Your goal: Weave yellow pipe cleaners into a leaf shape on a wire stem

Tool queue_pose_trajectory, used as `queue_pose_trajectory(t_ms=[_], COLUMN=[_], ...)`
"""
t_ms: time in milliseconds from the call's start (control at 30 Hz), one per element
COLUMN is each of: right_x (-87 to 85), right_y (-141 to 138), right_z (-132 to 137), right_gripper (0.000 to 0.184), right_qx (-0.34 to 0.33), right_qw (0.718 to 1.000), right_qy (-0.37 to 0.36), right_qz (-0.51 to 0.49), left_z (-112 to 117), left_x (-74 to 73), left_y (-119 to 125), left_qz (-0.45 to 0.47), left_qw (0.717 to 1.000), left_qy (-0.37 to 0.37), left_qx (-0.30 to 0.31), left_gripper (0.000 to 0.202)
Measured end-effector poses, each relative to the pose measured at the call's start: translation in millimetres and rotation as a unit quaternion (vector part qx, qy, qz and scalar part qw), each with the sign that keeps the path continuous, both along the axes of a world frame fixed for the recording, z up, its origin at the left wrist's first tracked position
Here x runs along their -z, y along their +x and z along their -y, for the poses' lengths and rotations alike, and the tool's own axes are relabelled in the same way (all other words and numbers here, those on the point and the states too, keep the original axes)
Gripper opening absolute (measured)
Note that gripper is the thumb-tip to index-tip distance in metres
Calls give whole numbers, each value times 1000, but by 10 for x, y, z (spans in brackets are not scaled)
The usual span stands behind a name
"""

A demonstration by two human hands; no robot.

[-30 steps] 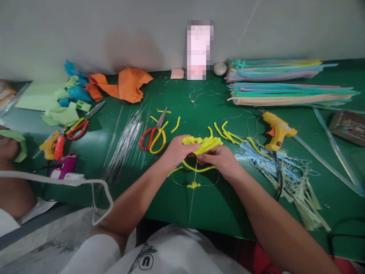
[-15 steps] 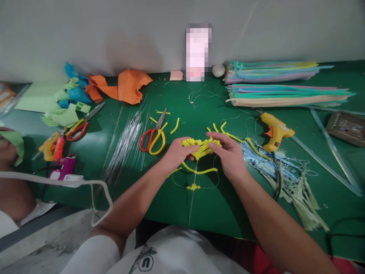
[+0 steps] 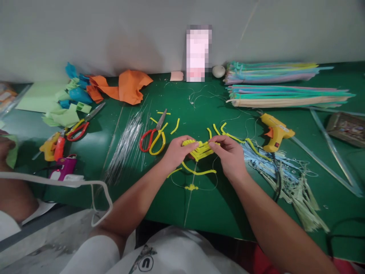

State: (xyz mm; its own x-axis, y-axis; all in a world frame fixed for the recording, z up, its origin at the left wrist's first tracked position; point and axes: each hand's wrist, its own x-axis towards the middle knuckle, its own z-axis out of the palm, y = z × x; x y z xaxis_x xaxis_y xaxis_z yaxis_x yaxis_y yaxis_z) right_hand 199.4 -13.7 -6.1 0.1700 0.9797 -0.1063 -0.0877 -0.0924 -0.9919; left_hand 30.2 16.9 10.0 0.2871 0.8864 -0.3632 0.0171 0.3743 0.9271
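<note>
Both hands hold a folded piece made of yellow pipe cleaners (image 3: 201, 151) over the table. My left hand (image 3: 180, 151) is closed on its left side, thumb on top. My right hand (image 3: 229, 154) pinches the right side between thumb and fingers. Below the piece hangs a thin wire loop with a small yellow knot (image 3: 191, 187) on it. A loose yellow pipe cleaner (image 3: 201, 173) curves just under the hands. Left of my left hand lie scissors (image 3: 154, 140) with one red and one yellow handle, their blades apart from the hands.
A yellow glue gun (image 3: 275, 131) and blue and green tassels (image 3: 285, 179) lie at the right. Pipe cleaner bundles (image 3: 288, 96) line the back. Straight wires (image 3: 125, 139) lie on the left. Another person's hand (image 3: 5, 150) holds green paper at the far left.
My right hand's fingers have shifted slightly on the yellow piece, showing more of its strands. The hanging loop has swung a little left. The other person's hand has moved left.
</note>
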Motion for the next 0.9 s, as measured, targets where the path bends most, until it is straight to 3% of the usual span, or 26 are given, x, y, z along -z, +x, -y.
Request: queue_pose_trajectory(t_ms=[167, 367, 533, 733, 833, 900], right_x=[20, 76, 96, 62, 16, -17], right_y=[-11, -2, 12, -23, -23, 25], right_z=[-3, -10, -9, -3, 3, 0], right_gripper=[11, 16, 19, 21, 22, 21], right_qx=[-4, -32, -55, -35, -12, 30], right_qw=[1000, 997, 995, 997, 996, 980], right_qy=[-2, -27, -66, -66, -20, 35], right_qz=[9, 58, 50, 22, 87, 192], left_z=[-6, 13, 28, 25, 31, 40], left_x=[25, 56, 57, 90, 110, 116], left_y=[-24, -4, 5, -3, -18, -36], left_qz=[-48, -71, -62, -13, -53, -105], left_qw=[994, 986, 986, 991, 983, 971], left_qy=[99, 150, 156, 132, 177, 217], left_qx=[-13, -11, -14, -19, -16, -5], left_gripper=[22, 14, 14, 20, 16, 13])
